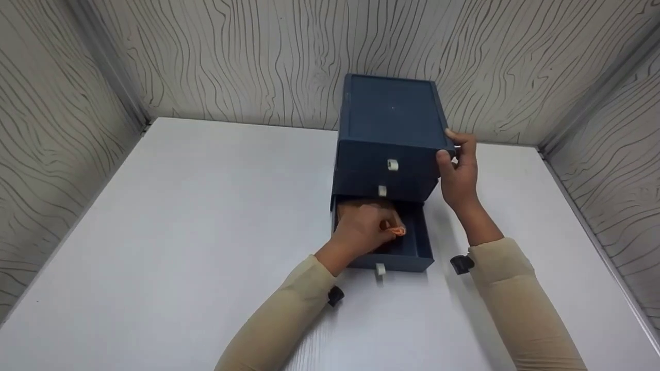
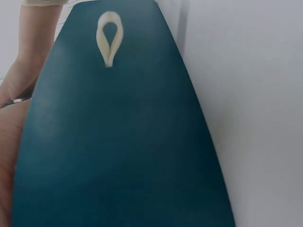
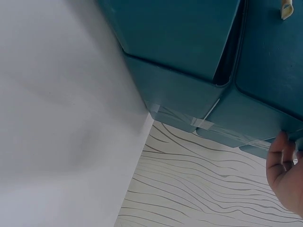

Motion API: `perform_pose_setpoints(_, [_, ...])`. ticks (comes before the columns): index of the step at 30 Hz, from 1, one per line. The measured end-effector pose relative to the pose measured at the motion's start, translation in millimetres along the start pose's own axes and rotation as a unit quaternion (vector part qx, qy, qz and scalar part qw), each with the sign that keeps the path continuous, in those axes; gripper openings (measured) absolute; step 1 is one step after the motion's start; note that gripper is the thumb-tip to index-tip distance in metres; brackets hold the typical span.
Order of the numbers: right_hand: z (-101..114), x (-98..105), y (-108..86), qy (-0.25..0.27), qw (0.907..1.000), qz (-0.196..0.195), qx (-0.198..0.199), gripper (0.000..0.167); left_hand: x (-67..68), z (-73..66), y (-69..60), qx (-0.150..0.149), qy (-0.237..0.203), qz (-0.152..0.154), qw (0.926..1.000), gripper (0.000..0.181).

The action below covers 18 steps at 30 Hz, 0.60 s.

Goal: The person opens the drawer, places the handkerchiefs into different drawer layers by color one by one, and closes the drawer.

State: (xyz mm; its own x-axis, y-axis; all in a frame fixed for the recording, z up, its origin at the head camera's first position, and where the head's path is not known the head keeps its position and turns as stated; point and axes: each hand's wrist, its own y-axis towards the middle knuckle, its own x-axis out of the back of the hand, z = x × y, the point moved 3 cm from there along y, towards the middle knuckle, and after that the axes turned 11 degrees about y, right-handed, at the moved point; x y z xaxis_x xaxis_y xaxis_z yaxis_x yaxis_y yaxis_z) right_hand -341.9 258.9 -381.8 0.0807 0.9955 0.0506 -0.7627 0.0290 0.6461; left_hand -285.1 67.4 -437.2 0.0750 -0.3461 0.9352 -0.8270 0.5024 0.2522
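A dark blue drawer cabinet stands on the white table, its bottom drawer pulled out. My left hand reaches into that drawer. Its thumb and fingers pinch a small orange, cord-like thing, whose kind is unclear. Something brownish behind the hand is mostly hidden. My right hand grips the cabinet's upper right front corner, thumb at the front and fingers along the side. The left wrist view is filled by the blue drawer front with its pale loop pull. Curled right fingers touch the cabinet's side in the right wrist view.
The two upper drawers are closed, with white pulls. Clear tape runs along the cabinet's side. Wood-patterned walls rise behind and beside the white table.
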Motion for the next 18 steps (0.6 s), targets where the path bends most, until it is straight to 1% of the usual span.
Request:
perform_pose_setpoints(1, [0, -1, -0.1, -0.001, 1.0, 0.001, -0.001, 0.054, 1.0, -0.3, -1.2, -0.006, 0.011, -0.003, 0.9999, 0.008])
perform_pose_setpoints(3, [0, -1, -0.3, 0.0, 1.0, 0.002, 0.0, 0.053, 3.4, -0.2, -4.2, -0.009, 0.013, 0.008, 0.9998, 0.011])
perform_pose_setpoints(6, [1, -2, -0.1, 0.008, 1.0, 0.001, 0.004, 0.053, 7.3, 1.1, -9.6, -0.003, -0.018, 0.034, 0.9993, 0.016])
perform_pose_setpoints(8, [1, -2, 0.1, 0.013, 0.9999, -0.002, 0.007, 0.053, 10.2, 2.1, -13.9, 0.0, -0.04, 0.042, 0.9983, 0.018])
perform_pose_setpoints(9, [1, -2, 0.1, 0.012, 0.9999, -0.002, 0.008, 0.054, 11.6, 2.5, -16.0, -0.002, -0.045, 0.038, 0.9983, 0.019])
perform_pose_setpoints(11, [2, -2, -0.1, 0.012, 0.9999, -0.003, 0.007, 0.054, 13.9, 2.9, -20.0, -0.011, -0.052, 0.021, 0.9984, 0.02])
perform_pose_setpoints(14, [1, -2, -0.2, 0.008, 0.9999, -0.005, 0.007, 0.056, 16.9, 1.6, -25.7, -0.035, -0.057, -0.005, 0.9978, 0.021])
perform_pose_setpoints(16, [1, -1, -0.5, 0.008, 0.9999, -0.007, 0.006, 0.056, 18.0, 0.0, -28.7, -0.047, -0.062, -0.013, 0.9969, 0.023])
perform_pose_setpoints(18, [0, -1, -0.6, 0.009, 0.9999, -0.007, 0.006, 0.057, 19.8, -2.2, -31.8, -0.056, -0.063, -0.014, 0.9963, 0.024])
